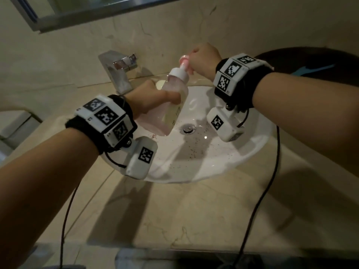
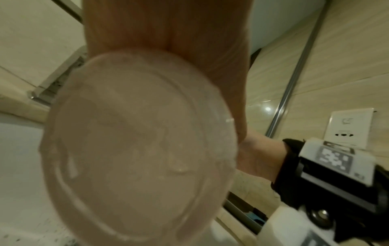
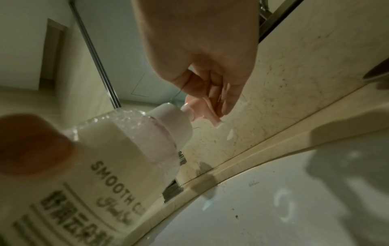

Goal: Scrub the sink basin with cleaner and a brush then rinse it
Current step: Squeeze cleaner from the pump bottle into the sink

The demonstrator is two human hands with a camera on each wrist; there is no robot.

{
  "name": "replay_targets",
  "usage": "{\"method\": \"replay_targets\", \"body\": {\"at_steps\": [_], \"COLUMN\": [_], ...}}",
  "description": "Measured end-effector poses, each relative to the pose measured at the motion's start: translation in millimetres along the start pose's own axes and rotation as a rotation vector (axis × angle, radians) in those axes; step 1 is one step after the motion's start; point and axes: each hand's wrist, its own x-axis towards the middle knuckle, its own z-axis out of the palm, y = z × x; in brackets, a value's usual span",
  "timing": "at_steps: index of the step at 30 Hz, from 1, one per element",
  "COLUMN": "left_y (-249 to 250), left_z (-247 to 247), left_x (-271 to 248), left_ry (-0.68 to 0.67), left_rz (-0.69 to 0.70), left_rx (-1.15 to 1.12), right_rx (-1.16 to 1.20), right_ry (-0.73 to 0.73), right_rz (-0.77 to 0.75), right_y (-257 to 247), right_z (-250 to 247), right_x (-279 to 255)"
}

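A clear pump bottle (image 1: 174, 98) of milky cleaner hangs tilted over the white sink basin (image 1: 242, 152). My left hand (image 1: 153, 98) grips its body; the left wrist view shows mostly the bottle's round base (image 2: 134, 149). My right hand (image 1: 204, 59) curls its fingers over the pink pump head (image 1: 184, 62), seen in the right wrist view as the pump head (image 3: 207, 113) under my fingers (image 3: 223, 99) above the white collar (image 3: 174, 121). Dark specks dot the basin around the metal drain (image 1: 188, 129). No brush is in view.
A chrome faucet (image 1: 118, 72) stands at the basin's back left, close to the bottle. Beige marble counter (image 1: 174, 214) surrounds the sink, with a mirror frame (image 1: 77, 14) above. A dark round object (image 1: 310, 63) sits at the back right. Cables hang from both wrists.
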Motion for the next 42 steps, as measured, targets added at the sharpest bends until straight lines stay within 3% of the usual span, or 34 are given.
{"method": "replay_targets", "body": {"at_steps": [7,19,24,32,42], "left_y": [2.0,8.8,7.3,28.9,49.8], "left_z": [7.9,14.3,14.5,23.2,44.5], "left_x": [-24.6,-42.3,-43.0,-36.9,-6.8], "left_ry": [-0.04,0.035,-0.025,-0.02,0.033], "left_rz": [-0.014,-0.018,-0.021,0.01,0.036], "left_rx": [0.115,0.029,0.069,0.067,0.039], "right_rx": [-0.039,-0.237,-0.157,0.054,-0.121], "right_ry": [-0.116,-0.05,-0.108,0.01,0.157], "right_rz": [-0.014,-0.158,-0.086,0.032,0.006], "right_y": [13.0,4.3,10.7,19.7,33.7], "right_z": [-13.4,-19.3,-23.5,-39.0,-50.4], "right_x": [-27.9,-49.6,-50.7,-41.6,-17.0]}}
